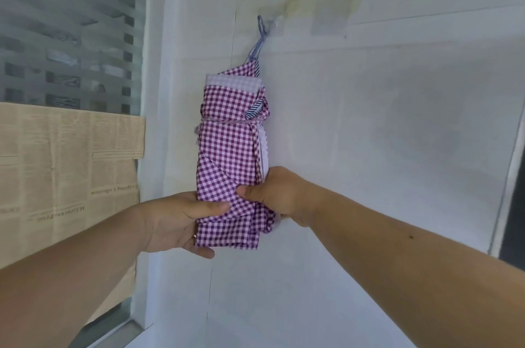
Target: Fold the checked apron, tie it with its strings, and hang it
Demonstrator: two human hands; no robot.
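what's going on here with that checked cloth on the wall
A person is hanging up a folded checked apron. It is already tied around the middle with its string, and a loop at the top is caught on a small hook on the white wall. The left hand and the right hand both grip the bundle's lower end.

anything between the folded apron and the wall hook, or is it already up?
Nothing visible in the way. The purple-and-white checked apron bundle already hangs by its blue string loop from the clear wall hook. The left hand and right hand grip its lower end.
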